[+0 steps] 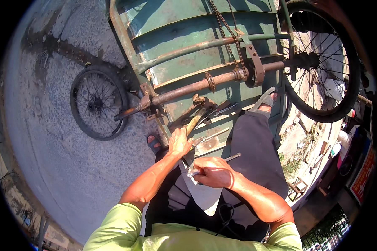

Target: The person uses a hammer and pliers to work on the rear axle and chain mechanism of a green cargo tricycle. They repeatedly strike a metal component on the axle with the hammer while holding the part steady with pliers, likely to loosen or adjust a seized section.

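My right hand [214, 172] is closed round a grey metal wrench [233, 157], whose bar sticks out past my knuckles to the right. My left hand [180, 143] is closed at the cart's lower left edge, and what its fingers hold is hidden. Just above it lies a hammer [193, 122] with a pale wooden handle that runs down to my fingers. Beside that hand, another long metal tool [215, 135] rests on the green cart [180, 37]. More spanners [226, 109] and dark metal parts lie higher up on the panel.
A rusty axle [184, 90] with a sprocket and a hanging chain [220, 21] crosses the cart. One spoked wheel [351, 67] is mounted at the right; a loose wheel [97, 103] lies on the concrete at left. My sandalled feet stand either side, with a small metal frame [297, 189] at right.
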A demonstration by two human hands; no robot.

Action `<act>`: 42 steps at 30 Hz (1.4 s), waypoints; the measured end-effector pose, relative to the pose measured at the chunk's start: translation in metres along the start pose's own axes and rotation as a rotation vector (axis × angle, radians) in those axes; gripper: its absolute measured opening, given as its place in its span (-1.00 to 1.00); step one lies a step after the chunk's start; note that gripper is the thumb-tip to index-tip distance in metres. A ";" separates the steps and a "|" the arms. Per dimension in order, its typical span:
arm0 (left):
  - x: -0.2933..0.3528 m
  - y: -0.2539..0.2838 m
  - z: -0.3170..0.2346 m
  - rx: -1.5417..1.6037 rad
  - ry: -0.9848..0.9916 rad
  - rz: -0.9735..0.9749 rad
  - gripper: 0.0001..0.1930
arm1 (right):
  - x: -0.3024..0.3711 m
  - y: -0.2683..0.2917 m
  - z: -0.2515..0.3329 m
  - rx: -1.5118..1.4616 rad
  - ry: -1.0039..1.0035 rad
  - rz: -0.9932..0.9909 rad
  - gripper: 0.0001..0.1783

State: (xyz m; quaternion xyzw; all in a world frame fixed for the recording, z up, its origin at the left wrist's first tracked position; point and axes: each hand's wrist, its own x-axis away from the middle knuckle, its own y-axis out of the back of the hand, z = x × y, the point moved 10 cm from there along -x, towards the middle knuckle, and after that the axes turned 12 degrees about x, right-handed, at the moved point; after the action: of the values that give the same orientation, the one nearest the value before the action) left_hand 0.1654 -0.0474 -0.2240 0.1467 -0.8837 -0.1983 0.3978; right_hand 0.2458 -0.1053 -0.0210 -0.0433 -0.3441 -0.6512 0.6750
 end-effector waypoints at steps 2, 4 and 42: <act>0.003 0.027 -0.032 0.080 -0.134 -0.057 -0.51 | 0.001 0.000 -0.002 0.003 -0.007 -0.001 -0.75; 0.005 0.072 -0.082 0.208 -0.369 -0.192 -0.55 | 0.001 0.002 -0.001 0.001 0.010 -0.023 -0.75; -0.122 0.110 -0.134 -0.352 -0.230 0.017 -0.67 | -0.003 0.013 -0.005 0.011 -0.053 0.024 -0.75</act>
State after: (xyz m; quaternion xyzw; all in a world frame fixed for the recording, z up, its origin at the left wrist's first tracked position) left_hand 0.3345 0.0692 -0.1704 0.0440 -0.8762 -0.3618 0.3154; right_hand 0.2601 -0.1034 -0.0217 -0.0610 -0.3648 -0.6399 0.6736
